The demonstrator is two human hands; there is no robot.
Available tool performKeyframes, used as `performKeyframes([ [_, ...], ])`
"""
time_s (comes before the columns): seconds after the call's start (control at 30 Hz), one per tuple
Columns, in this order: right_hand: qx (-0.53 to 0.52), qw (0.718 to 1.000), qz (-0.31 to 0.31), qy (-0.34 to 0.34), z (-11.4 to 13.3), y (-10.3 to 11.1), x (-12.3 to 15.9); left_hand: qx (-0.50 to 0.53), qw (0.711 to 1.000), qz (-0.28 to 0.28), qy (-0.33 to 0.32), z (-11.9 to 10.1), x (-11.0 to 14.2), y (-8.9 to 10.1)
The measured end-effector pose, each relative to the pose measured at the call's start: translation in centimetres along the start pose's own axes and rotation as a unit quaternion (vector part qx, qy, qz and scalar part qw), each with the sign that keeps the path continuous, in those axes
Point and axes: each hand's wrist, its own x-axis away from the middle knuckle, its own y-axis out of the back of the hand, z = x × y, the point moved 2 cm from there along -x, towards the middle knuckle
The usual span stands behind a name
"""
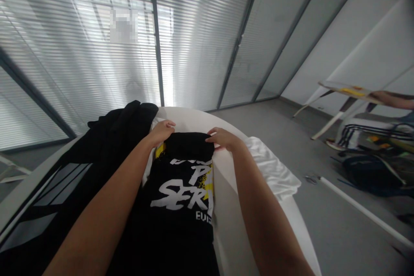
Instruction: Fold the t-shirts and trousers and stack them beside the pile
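Note:
A black T-shirt (177,233) with white lettering and yellow splashes lies narrowly folded on the white table (229,177). Its far end is turned over into a plain black flap that covers part of the print. At the flap's left corner my left hand (162,132) has its fingers closed on the cloth. My right hand (224,139) pinches the right corner, thumb and fingers around the edge. The shirt's near end runs out of view at the bottom.
Heaped black clothing (106,151) with grey panels covers the table's left side. White cloth (274,168) hangs over the right rim. On the floor to the right lie a white pole (362,211) and a dark bag (371,172). A person's arm (394,98) rests at another table (343,89).

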Motion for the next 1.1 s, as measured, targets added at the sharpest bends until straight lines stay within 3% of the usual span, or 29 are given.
performKeyframes([
  [0.13,0.025,0.999,0.036,-0.024,0.6,-0.1,0.8,-0.017,0.999,0.035,-0.010,-1.3,0.9,0.0],
  [0.27,0.102,0.989,0.100,-0.035,0.5,-0.3,0.9,0.103,0.991,0.083,0.013,-1.3,1.3,0.0],
  [0.37,0.159,0.978,0.133,-0.030,0.4,-0.4,0.9,0.201,0.976,0.080,0.033,-0.5,0.9,0.4],
  [0.47,0.163,0.975,0.149,-0.016,0.5,-0.5,1.3,0.195,0.979,0.064,0.008,0.3,0.4,0.8],
  [0.53,0.164,0.969,0.186,-0.023,0.5,-0.6,1.6,0.139,0.988,0.073,-0.004,0.6,0.2,1.0],
  [0.63,0.212,0.954,0.211,-0.016,0.3,-0.7,1.7,-0.049,0.989,0.128,-0.056,0.4,0.1,0.9],
  [0.7,0.253,0.949,0.191,0.006,0.2,-0.5,1.4,-0.187,0.966,0.146,-0.103,-0.2,0.2,0.9],
  [0.8,0.301,0.939,0.167,0.024,0.3,0.0,1.1,-0.320,0.929,0.120,-0.144,-1.3,0.4,1.3],
  [0.93,0.386,0.910,0.138,0.063,1.1,0.6,1.3,-0.402,0.898,0.090,-0.155,-2.7,1.1,1.5],
  [1.03,0.418,0.897,0.070,0.129,2.3,0.4,1.8,-0.412,0.881,0.145,-0.181,-3.2,1.8,0.6],
  [1.1,0.409,0.898,0.094,0.134,2.7,-0.5,2.0,-0.409,0.868,0.204,-0.194,-3.1,2.2,-0.3],
])
